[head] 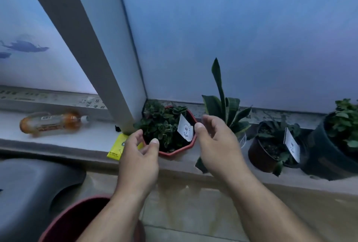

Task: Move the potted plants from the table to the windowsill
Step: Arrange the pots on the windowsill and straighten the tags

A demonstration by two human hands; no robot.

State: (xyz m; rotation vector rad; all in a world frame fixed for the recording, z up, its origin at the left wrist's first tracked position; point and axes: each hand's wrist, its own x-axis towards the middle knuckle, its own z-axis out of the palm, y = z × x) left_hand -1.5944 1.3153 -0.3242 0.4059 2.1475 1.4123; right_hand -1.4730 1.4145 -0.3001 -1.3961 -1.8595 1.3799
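A red octagonal pot (174, 152) with a small leafy plant (160, 123) and a white tag (185, 127) stands on the windowsill (93, 141), beside the window post. My left hand (138, 160) is at the pot's left front, its thumb over the rim and its fingers loosely curved. My right hand (215, 145) is at the pot's right side, thumb tip by the rim, fingers relaxed and apart from the pot. Neither hand closes around it.
Further right on the sill stand a tall spiky plant (222, 104), a brown pot with a tag (259, 154) and a large dark pot (325, 152). A bottle (52, 123) lies at the left, a yellow packet (116, 148) by the post (108, 79). A red container (77, 218) is below.
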